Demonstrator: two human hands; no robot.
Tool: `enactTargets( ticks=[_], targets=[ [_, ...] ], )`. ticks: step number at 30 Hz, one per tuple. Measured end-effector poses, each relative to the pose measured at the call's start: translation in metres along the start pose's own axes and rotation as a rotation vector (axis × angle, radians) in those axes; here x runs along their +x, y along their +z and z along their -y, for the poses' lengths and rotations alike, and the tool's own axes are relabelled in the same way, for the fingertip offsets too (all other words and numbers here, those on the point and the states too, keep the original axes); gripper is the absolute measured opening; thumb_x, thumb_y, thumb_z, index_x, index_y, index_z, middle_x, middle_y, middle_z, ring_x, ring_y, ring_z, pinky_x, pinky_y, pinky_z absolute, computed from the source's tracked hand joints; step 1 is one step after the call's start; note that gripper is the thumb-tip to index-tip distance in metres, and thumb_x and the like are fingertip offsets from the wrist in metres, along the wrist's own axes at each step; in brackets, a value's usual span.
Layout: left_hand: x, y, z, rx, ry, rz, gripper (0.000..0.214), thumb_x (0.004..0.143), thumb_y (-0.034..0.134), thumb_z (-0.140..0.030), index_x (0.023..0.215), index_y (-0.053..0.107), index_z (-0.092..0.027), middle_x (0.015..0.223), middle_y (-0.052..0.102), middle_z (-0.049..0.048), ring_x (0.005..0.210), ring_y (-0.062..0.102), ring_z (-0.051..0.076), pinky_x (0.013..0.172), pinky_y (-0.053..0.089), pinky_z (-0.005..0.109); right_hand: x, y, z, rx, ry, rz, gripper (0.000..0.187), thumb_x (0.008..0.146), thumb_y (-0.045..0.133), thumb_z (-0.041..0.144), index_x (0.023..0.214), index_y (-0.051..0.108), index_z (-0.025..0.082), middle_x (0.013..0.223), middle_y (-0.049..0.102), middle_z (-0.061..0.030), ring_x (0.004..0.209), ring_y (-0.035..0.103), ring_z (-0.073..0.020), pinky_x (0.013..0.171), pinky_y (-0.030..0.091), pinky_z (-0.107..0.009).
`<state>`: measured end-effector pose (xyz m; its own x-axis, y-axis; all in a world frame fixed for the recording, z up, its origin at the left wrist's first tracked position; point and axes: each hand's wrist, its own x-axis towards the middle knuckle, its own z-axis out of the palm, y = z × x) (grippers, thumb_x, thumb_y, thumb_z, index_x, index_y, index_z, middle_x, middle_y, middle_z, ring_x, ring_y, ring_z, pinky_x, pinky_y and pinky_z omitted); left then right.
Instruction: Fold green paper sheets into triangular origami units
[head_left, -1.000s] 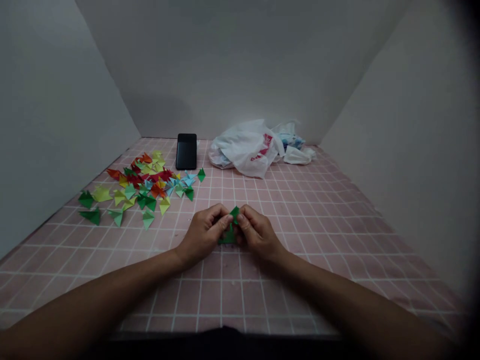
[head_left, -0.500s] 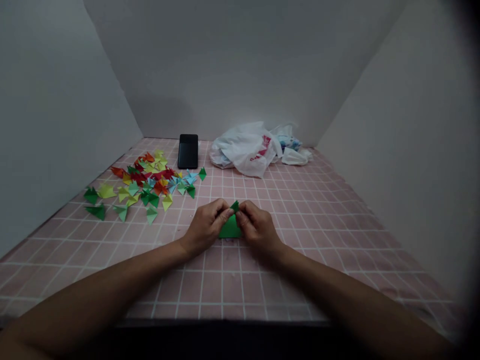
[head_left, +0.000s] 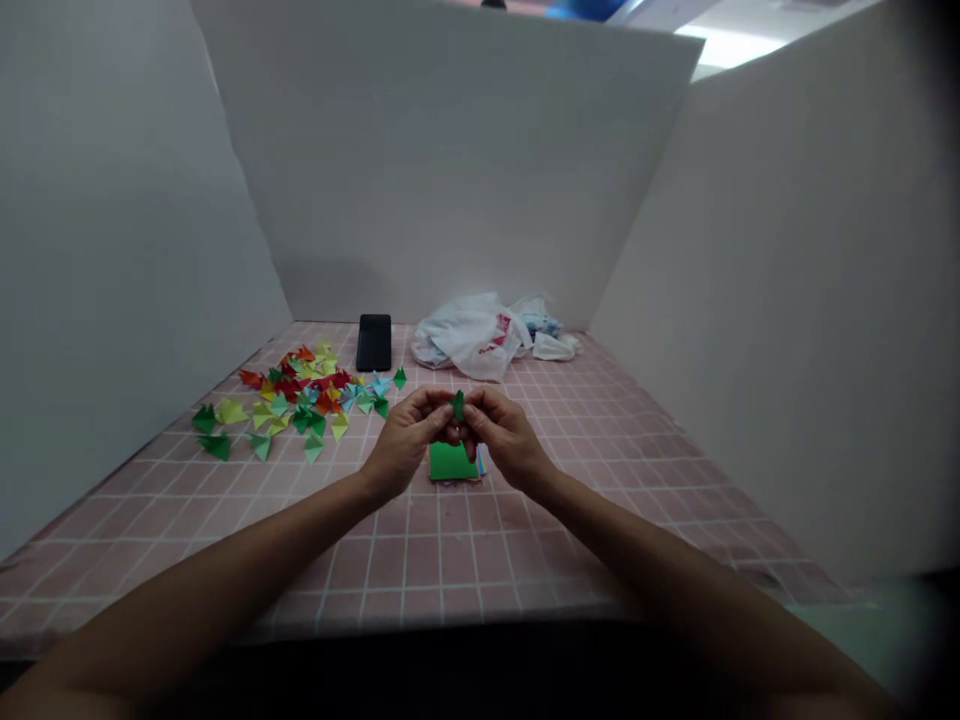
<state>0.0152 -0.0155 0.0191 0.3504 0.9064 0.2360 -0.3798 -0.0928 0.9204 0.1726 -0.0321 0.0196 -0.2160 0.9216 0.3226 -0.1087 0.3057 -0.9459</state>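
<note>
my left hand (head_left: 409, 440) and my right hand (head_left: 504, 433) are up in front of me, close together, and they are not open. the fingers of both hands curl in and pinch a small green folded paper piece (head_left: 457, 405) between them. only the pointy tip of it sticks up out of my fingers. the rest is hidden, so i can't tell its whole shape. i can't tell just which fingers are on it either. both hands have hold of this one piece and nothing else.

right under my hands is a little stack of paper squares (head_left: 452, 462). the top one is green, and thin edges of other colors show on its right side. my hands are above the stack, and i can't tell if they touch it.

the stack sits on a pink mat (head_left: 450, 570) with white lines that make squares. off to the left is a big messy pile of folded paper triangles (head_left: 300, 398) in red, orange, yellow, green and light blue. behind the pile, a black phone (head_left: 373, 342) lies flat. next to the phone is a scrunched white plastic bag (head_left: 469, 337) with red print on it, and just past that is some small white and blue stuff (head_left: 551, 335). white boards (head_left: 465, 170) stand up around the mat on the left, the back and the right.
</note>
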Motion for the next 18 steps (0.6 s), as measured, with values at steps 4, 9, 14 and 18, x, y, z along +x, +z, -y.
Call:
enactTargets(
  ticks=[4, 9, 14, 18],
  targets=[
    [0.002, 0.006, -0.011, -0.088, 0.034, 0.035, 0.038, 0.077, 0.084, -0.034, 0.101, 0.06, -0.017, 0.068, 0.068, -0.0046, 0.06, 0.064, 0.009, 0.062, 0.054, 0.021, 0.005, 0.001, 0.011, 0.174, 0.043, 0.023, 0.039, 0.084, 0.075, 0.054, 0.087, 0.058, 0.019, 0.068, 0.065, 0.0041, 0.045, 0.054, -0.0065, 0.042, 0.045, -0.018],
    [0.003, 0.012, -0.019, -0.131, 0.011, 0.05, 0.037, 0.075, 0.086, -0.03, 0.095, 0.059, -0.015, 0.069, 0.069, -0.0036, 0.058, 0.064, 0.008, 0.061, 0.056, 0.021, 0.003, 0.001, 0.02, 0.258, 0.074, 0.046, 0.042, 0.082, 0.078, 0.055, 0.09, 0.057, 0.019, 0.067, 0.063, 0.0059, 0.044, 0.053, -0.0053, 0.043, 0.046, -0.018],
    [0.005, 0.014, -0.019, -0.13, 0.015, 0.039, 0.04, 0.075, 0.086, -0.03, 0.099, 0.058, -0.015, 0.069, 0.069, -0.0028, 0.058, 0.066, 0.01, 0.061, 0.058, 0.024, 0.003, -0.001, 0.019, 0.294, 0.078, 0.028, 0.041, 0.08, 0.08, 0.052, 0.09, 0.057, 0.02, 0.067, 0.064, 0.0059, 0.045, 0.053, -0.0052, 0.044, 0.047, -0.017],
    [0.009, 0.014, -0.015, -0.149, 0.041, 0.056, 0.042, 0.074, 0.087, -0.033, 0.096, 0.055, -0.017, 0.066, 0.067, -0.0032, 0.056, 0.065, 0.014, 0.054, 0.06, 0.028, 0.009, 0.0, 0.015, 0.354, 0.092, 0.021, 0.044, 0.075, 0.084, 0.052, 0.089, 0.057, 0.02, 0.065, 0.063, 0.0067, 0.043, 0.05, -0.0051, 0.042, 0.047, -0.018]
  ],
)
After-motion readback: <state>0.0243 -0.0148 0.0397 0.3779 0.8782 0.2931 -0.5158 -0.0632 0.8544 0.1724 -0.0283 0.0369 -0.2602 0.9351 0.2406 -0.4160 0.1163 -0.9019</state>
